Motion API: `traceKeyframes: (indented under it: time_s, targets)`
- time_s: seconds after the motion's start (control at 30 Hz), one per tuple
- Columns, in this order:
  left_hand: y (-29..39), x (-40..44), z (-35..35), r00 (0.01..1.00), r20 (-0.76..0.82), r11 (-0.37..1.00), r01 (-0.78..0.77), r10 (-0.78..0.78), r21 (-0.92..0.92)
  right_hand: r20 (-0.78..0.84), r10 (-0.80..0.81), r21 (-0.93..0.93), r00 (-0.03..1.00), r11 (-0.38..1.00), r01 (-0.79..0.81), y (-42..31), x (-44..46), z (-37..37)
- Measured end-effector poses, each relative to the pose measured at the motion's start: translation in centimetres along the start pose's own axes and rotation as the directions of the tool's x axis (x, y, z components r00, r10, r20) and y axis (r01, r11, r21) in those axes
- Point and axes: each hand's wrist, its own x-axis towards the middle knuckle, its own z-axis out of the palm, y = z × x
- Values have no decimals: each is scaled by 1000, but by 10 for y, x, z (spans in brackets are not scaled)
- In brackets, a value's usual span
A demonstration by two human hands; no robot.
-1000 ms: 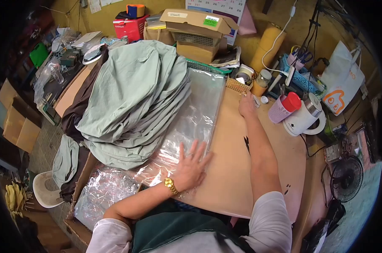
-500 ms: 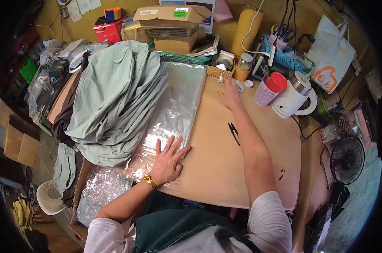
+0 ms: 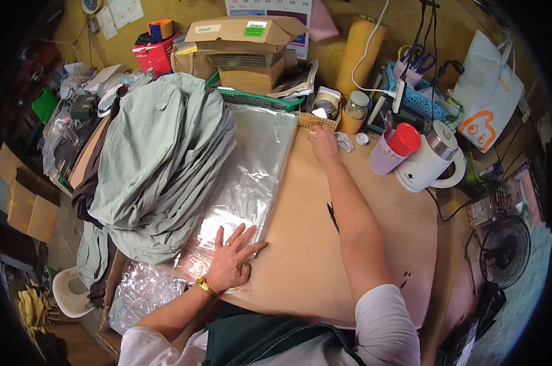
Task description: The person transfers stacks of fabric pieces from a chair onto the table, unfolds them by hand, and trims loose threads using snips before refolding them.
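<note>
My left hand point(image 3: 230, 261) lies flat with fingers spread on the near end of a stack of clear plastic bags point(image 3: 260, 143). A pile of pale green-grey cloth point(image 3: 160, 158) rests on the bags' left side. At the far side of the table, my right hand point(image 3: 324, 145) is closed, its fingertips curled in front of a small wicker basket point(image 3: 331, 122). A tiny whitish bit shows at the fingertips, but its kind is unclear. Crumpled white paper point(image 3: 345, 142) lies just right of that hand. Black thread snips point(image 3: 332, 215) are partly covered by my right forearm.
A jar point(image 3: 355, 112), a lilac cup with a red lid point(image 3: 393, 148) and a white kettle point(image 3: 428, 158) stand at the back right. Cardboard boxes point(image 3: 245, 36) sit in a green basket point(image 3: 257, 99) behind the bags. A fan point(image 3: 504, 251) is at the right.
My right hand has drawn its fingers in and shifted slightly left, closing where a small white bit lay. My left hand stays flat on the bags. The view has tilted up a little.
</note>
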Motion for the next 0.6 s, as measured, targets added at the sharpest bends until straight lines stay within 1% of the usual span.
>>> traceKeyframes:
  time_s: [0.07,0.1,0.17,0.2,0.27,0.3,0.33,0.37,0.4,0.43,0.47,0.5,0.53,0.57,0.6]
  targets:
    - [0,2,-2,1000,-6,998,19,-19,-55,-3,27,91,1000,995,-27,12,10,19]
    - [-1,2,0,1000,23,998,1,0,-65,2,64,88,998,994,-64,15,0,21]
    - [-5,3,6,1000,-21,999,11,-11,-42,68,-2,62,998,998,-2,8,-17,11]
    - [-4,3,6,1000,-20,999,13,-14,-39,78,31,52,996,998,-35,3,-32,2]
    - [-3,4,5,1000,-20,999,9,-10,-50,319,-13,58,948,998,-5,-15,-61,-35]
    - [-3,5,5,1000,-23,999,8,-9,-45,318,4,55,948,998,-22,-20,-78,-58]
    - [-4,4,5,1000,-10,999,-2,2,-47,284,-85,154,955,987,42,-25,-103,-83]
    - [-5,4,5,1000,-19,999,-4,3,-49,239,-171,248,956,962,111,-25,-129,-103]
    - [-5,5,7,999,-32,999,-4,2,-54,84,-175,332,981,933,138,-17,-155,-119]
    - [-4,4,7,1000,-27,998,-9,7,-58,-72,-167,406,983,896,182,-6,-184,-138]
    - [-3,4,5,1000,-26,998,-4,2,-57,-274,-150,245,950,944,220,5,-212,-164]
    - [-3,6,5,1000,-28,999,3,-4,-54,-419,-154,104,895,971,215,27,-231,-189]
    - [-3,7,5,1000,-29,999,-4,3,-54,-500,245,742,830,616,265,65,-253,-200]
    - [-4,7,6,999,-39,998,-5,3,-61,-726,67,342,685,899,274,100,-269,-230]
    - [-3,6,6,999,-45,998,-5,2,-68,-799,169,291,578,949,124,95,-284,-262]
